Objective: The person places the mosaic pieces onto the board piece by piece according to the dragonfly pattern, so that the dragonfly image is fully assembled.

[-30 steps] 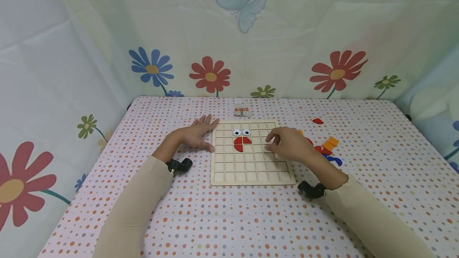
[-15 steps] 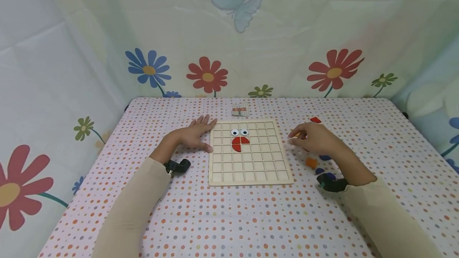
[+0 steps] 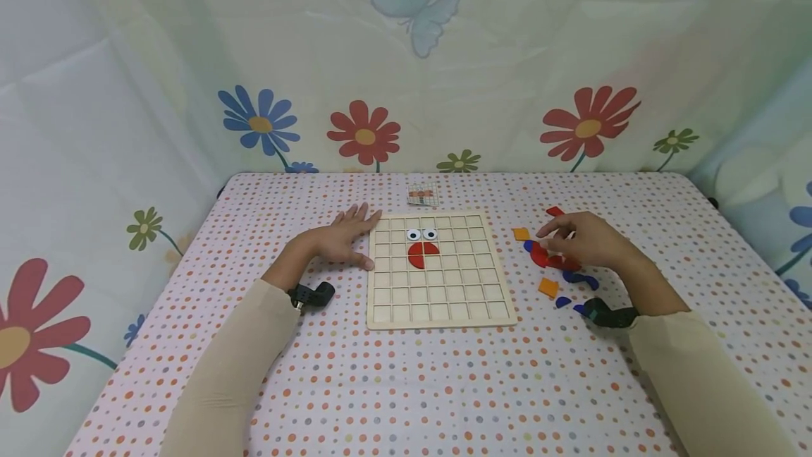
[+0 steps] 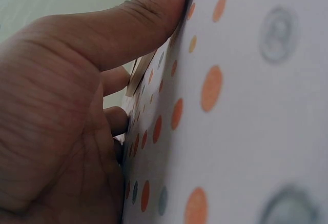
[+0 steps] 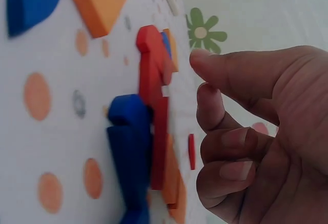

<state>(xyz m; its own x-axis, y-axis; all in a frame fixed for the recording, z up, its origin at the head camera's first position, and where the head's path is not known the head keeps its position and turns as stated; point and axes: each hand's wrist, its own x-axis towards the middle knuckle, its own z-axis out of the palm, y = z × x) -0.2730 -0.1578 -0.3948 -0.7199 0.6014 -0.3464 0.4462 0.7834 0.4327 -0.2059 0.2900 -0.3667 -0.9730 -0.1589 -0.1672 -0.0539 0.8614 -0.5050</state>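
A square wooden grid board (image 3: 459,294) lies on the table. Two round white eye pieces (image 3: 430,234) sit in its cells, with red quarter-circle pieces (image 3: 416,250) below them. My left hand (image 3: 340,241) rests at the board's left edge, fingers spread; in the left wrist view its thumb (image 4: 148,16) reaches the wooden edge. My right hand (image 3: 586,240) hovers over loose pieces to the right of the board, fingers loosely curled. The right wrist view shows nothing between thumb and fingers, with red pieces (image 5: 154,65) and a wavy blue piece (image 5: 130,152) beside them.
Orange squares (image 3: 548,288), a small blue piece (image 3: 563,302) and a red piece (image 3: 555,211) lie scattered around the right hand. Behind the board stands a small pattern card (image 3: 422,194). A dotted cloth (image 3: 406,386) covers the table.
My right hand has moved from above the board's right side to the right, over the loose pieces. The left hand stays at the board's edge, and the pieces on the board are unchanged.
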